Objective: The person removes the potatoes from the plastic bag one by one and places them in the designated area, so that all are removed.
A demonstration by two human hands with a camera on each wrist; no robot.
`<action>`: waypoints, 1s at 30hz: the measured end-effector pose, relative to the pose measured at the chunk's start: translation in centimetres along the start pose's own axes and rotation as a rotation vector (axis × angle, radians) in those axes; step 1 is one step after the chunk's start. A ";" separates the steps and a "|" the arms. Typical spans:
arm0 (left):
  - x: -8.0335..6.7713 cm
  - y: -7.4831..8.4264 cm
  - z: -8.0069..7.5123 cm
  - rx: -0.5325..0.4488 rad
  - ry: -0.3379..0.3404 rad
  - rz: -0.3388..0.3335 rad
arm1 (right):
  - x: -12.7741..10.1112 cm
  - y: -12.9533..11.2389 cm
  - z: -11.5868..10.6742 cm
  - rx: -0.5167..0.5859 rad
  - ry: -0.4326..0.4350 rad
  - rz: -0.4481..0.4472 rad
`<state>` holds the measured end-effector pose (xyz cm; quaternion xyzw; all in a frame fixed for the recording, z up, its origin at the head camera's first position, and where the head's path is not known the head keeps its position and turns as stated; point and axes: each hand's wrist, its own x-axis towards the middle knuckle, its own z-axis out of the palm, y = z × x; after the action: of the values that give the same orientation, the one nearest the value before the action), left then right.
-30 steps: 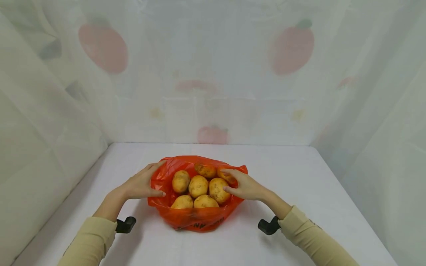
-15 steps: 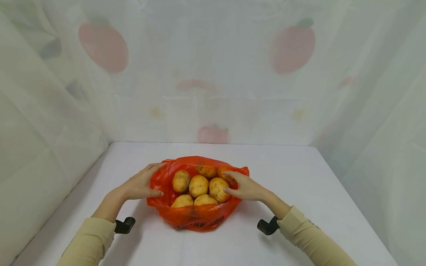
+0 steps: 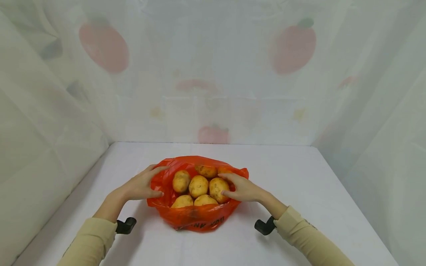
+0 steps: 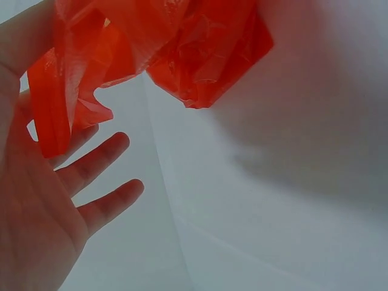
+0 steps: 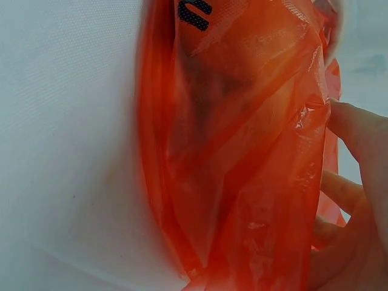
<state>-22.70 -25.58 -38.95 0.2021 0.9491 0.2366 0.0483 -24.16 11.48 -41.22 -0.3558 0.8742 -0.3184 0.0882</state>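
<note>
The only lettering stands on the orange plastic bag (image 3: 196,220) — a line of dark print across its near front wall, seen upside down and creased in the head view, where it seems to read "THANK YOU", though the first letters are lost in the folds. The right wrist view shows a fragment of the same dark dotted print near the top of the bag's wall (image 5: 195,14) — a curved letter, perhaps a "C" or "U", and part of another, too little to read as a word.
</note>
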 end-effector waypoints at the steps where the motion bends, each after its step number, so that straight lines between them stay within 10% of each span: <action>1: 0.0 0.0 0.0 -0.005 -0.004 -0.011 | 0.0 0.0 0.1 -0.003 0.001 0.004; 30: -0.1 -0.4 0.8 -0.230 -0.073 -0.054 | 0.9 0.6 2.6 -0.027 0.027 0.044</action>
<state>-22.57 -25.61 -39.86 0.1780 0.9184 0.3352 0.1121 -24.16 9.92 -43.57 -0.3332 0.8871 -0.3096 0.0785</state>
